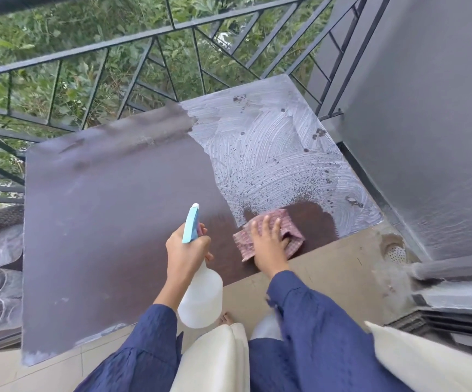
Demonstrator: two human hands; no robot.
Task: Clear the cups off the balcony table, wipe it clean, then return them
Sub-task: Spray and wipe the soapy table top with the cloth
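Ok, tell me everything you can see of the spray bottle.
The spray bottle has a translucent white plastic body and a light blue trigger head with a white nozzle tip. The left hand grips it around the neck. It is tilted, with the nozzle pointing away over the table and the body hanging back past the table's near edge. Only the hand seems to touch it. How full it is cannot be told.

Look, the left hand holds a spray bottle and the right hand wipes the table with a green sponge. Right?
No. The head view shows the right hand wiping the table with a pink checked cloth, not a green sponge. The left hand does hold the spray bottle.
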